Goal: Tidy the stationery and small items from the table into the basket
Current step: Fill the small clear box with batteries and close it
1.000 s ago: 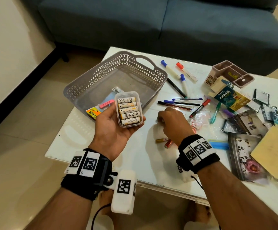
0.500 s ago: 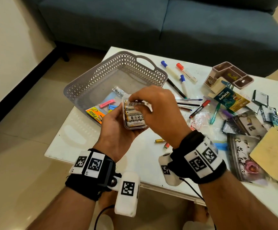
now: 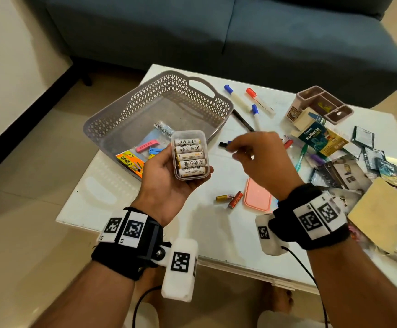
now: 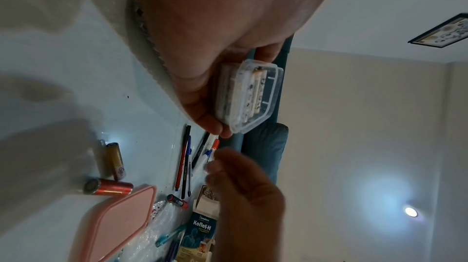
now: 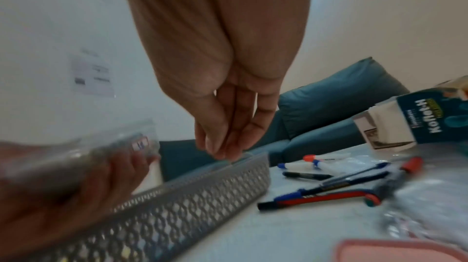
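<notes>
My left hand holds up a clear plastic box filled with several white batteries, just in front of the grey lattice basket. The box has no lid on. Its pink lid lies flat on the table. A gold battery and a red battery lie loose beside that lid. My right hand hovers to the right of the box with relaxed fingers and holds nothing. The left wrist view shows the box side on. The basket holds a pink clip and an orange packet.
Pens and markers lie scattered right of the basket. A brown divided organiser, a Koflet-H carton, dark sachets and photo cards crowd the table's right side. A blue sofa stands behind the table.
My right hand, which was at the box half a second ago, has drawn back to the right and is empty. The pink lid is now uncovered. The left hand still holds the box.
</notes>
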